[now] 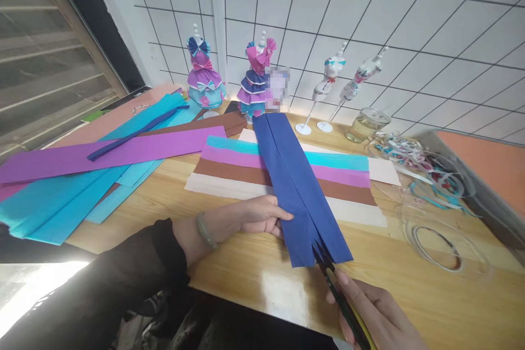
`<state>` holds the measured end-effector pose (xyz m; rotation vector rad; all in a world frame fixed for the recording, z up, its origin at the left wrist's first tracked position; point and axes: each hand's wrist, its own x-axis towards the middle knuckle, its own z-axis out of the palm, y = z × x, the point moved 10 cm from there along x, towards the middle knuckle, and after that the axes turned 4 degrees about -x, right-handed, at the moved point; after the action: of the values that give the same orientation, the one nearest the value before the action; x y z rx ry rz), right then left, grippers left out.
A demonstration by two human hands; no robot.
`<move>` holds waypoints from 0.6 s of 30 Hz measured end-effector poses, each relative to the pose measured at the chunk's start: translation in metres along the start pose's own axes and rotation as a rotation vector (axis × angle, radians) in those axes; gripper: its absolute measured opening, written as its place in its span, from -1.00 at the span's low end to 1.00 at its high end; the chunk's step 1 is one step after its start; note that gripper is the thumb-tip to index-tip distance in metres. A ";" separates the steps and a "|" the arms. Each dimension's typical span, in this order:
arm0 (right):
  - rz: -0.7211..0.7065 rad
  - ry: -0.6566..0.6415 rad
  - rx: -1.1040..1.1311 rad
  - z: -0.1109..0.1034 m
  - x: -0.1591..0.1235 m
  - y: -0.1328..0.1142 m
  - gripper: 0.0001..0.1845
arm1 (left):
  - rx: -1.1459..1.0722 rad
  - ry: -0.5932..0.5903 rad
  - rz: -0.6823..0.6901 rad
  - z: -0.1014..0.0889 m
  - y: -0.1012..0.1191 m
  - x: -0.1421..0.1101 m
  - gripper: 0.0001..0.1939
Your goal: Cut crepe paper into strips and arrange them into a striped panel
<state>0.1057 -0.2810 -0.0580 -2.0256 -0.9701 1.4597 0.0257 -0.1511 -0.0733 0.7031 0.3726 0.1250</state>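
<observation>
A long dark blue sheet of crepe paper [301, 183] reaches from the table's near side toward the small dress forms, with a crease running along it. My left hand [262, 216] grips its left edge, the thumb on top and the other fingers underneath. In my right hand [369, 306] is a pair of scissors [343, 301] with dark blades and black and yellow handles. The blades are parted around the paper at its near end, where a slit has opened. Beneath the blue paper lie layered strips of turquoise, purple, brown and cream paper [348, 191].
Turquoise and purple paper strips [102, 156] spread over the left of the wooden table [241, 284]. Two dressed mini forms [205, 76] and two bare ones [330, 79] stand along the wall. At right are a glass jar [367, 124], tangled ribbons [426, 167] and clear coils [437, 249].
</observation>
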 end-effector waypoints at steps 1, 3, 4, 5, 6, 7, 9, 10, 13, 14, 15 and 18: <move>0.003 0.000 0.004 0.000 0.000 -0.001 -0.38 | -0.003 -0.007 -0.001 0.001 0.000 0.000 -0.65; -0.006 -0.008 0.014 0.002 0.001 -0.002 -0.38 | -0.014 -0.025 0.004 0.002 0.000 0.000 -0.64; -0.011 -0.015 0.019 0.003 0.003 -0.002 -0.38 | -0.021 -0.030 0.008 0.003 0.000 0.000 -0.64; -0.012 -0.021 0.024 0.004 0.004 -0.002 -0.38 | -0.027 -0.031 0.008 0.004 0.000 0.000 -0.64; -0.014 -0.026 0.030 0.005 0.006 -0.002 -0.38 | -0.031 -0.027 0.006 0.004 0.000 0.000 -0.65; -0.020 -0.025 0.034 0.006 0.007 -0.003 -0.38 | -0.032 -0.022 0.001 0.004 -0.001 0.000 -0.65; -0.043 -0.003 0.036 0.006 0.008 -0.007 -0.40 | -0.033 -0.011 -0.010 0.003 -0.002 0.000 -0.67; -0.059 0.016 0.034 0.006 0.008 -0.010 -0.40 | -0.034 -0.005 -0.014 0.003 -0.002 0.000 -0.68; -0.087 0.075 0.041 0.006 0.008 -0.020 -0.43 | -0.034 0.009 -0.028 0.002 -0.003 0.001 -0.71; -0.093 0.086 0.048 0.007 0.008 -0.023 -0.44 | -0.035 0.012 -0.029 0.001 -0.004 0.001 -0.71; -0.101 0.093 0.055 0.007 0.008 -0.025 -0.44 | -0.035 0.015 -0.031 0.001 -0.004 0.001 -0.72; -0.121 0.110 0.080 0.009 0.010 -0.029 -0.44 | -0.030 0.019 -0.031 -0.001 -0.005 0.001 -0.73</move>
<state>0.0911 -0.2552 -0.0463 -1.9329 -0.9556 1.2901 0.0265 -0.1540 -0.0775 0.6663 0.3985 0.1077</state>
